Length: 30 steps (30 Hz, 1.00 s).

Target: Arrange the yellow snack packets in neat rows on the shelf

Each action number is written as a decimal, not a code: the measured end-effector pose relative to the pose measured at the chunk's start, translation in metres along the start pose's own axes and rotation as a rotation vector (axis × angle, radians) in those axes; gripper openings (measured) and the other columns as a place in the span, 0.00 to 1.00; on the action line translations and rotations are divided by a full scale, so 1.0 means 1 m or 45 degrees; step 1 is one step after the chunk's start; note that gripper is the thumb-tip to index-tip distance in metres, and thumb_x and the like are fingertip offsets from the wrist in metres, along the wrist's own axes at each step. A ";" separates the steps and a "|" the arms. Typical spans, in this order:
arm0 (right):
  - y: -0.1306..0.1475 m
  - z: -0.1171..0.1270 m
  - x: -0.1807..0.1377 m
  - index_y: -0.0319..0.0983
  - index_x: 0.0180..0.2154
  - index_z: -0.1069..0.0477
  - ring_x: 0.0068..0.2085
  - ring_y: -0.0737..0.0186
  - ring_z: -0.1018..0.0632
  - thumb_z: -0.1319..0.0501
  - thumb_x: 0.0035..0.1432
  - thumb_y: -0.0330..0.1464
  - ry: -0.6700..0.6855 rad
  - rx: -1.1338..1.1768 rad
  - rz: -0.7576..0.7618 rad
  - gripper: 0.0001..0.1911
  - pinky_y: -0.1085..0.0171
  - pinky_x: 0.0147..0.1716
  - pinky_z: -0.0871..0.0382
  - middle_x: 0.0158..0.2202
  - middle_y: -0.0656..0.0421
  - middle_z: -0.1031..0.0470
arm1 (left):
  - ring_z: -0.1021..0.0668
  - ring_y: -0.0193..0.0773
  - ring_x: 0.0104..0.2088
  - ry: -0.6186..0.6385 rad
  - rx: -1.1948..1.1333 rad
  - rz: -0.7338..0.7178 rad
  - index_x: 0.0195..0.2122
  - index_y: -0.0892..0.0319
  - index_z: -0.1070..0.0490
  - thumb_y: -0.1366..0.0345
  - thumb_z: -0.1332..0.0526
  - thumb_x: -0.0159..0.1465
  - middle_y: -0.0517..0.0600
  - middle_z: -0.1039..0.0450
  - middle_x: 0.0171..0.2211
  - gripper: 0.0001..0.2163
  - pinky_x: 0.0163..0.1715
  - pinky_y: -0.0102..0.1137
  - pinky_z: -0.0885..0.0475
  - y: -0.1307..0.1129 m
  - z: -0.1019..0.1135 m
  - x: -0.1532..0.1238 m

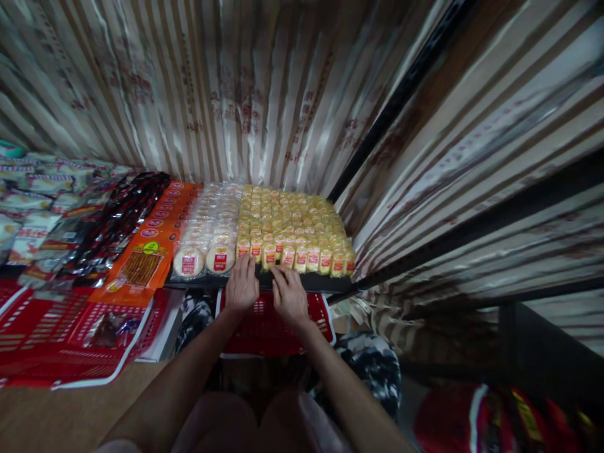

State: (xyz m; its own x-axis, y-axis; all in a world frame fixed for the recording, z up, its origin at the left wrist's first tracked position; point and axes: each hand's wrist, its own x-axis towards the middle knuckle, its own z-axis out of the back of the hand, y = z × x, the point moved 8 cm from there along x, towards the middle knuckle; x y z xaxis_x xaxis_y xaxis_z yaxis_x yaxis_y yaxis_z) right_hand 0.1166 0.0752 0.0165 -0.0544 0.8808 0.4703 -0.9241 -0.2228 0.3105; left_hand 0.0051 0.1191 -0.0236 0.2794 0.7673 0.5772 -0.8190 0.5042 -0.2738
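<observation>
Rows of small yellow-wrapped snack packs (292,217) with red and white labels stand on a dark shelf. My left hand (242,286) is at their front left edge. Its fingers are stretched out, with the tips against the lowest packs. Just to the right, my right hand (289,294) has bent fingers drawn toward the thumb, close to a dark gap in the front row. Whatever may be between those fingers is hidden. Left of the yellow packs are stacked round biscuits (220,258) in clear wrappers.
A red basket (274,324) is below my hands, and another red basket (42,340) is at left. An orange snack bag (141,264) overhangs the shelf beside dark shiny packets (123,214). Dark shelf posts (401,107) and striped sheeting (264,94) stand behind and right.
</observation>
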 end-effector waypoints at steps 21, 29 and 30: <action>-0.025 -0.017 -0.012 0.30 0.61 0.47 0.63 0.55 0.46 0.54 0.53 0.21 0.061 -0.058 -0.149 0.32 0.53 0.59 0.44 0.64 0.48 0.47 | 0.38 0.47 0.59 0.168 -0.183 -0.194 0.59 0.63 0.43 0.76 0.52 0.60 0.60 0.40 0.58 0.24 0.55 0.45 0.38 -0.019 0.003 0.003; -0.036 -0.009 -0.023 0.32 0.62 0.48 0.66 0.56 0.54 0.54 0.56 0.22 -0.060 -0.156 -0.264 0.30 0.52 0.60 0.47 0.66 0.48 0.55 | 0.41 0.48 0.60 0.181 -0.166 -0.287 0.58 0.58 0.40 0.70 0.51 0.64 0.57 0.43 0.60 0.20 0.56 0.46 0.39 -0.026 0.012 -0.003; -0.038 -0.007 -0.025 0.31 0.62 0.48 0.66 0.56 0.54 0.54 0.57 0.23 -0.082 -0.165 -0.291 0.30 0.51 0.60 0.48 0.66 0.48 0.56 | 0.41 0.48 0.60 0.191 -0.165 -0.303 0.58 0.58 0.40 0.69 0.51 0.64 0.57 0.44 0.60 0.20 0.56 0.46 0.39 -0.028 0.013 -0.004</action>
State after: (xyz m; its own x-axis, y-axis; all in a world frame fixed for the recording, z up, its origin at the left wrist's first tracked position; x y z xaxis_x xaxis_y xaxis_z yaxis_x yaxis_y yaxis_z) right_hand 0.1508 0.0644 -0.0129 0.1817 0.8728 0.4529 -0.9506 0.0380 0.3081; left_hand 0.0204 0.0971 -0.0084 0.5347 0.6666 0.5193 -0.6536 0.7158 -0.2459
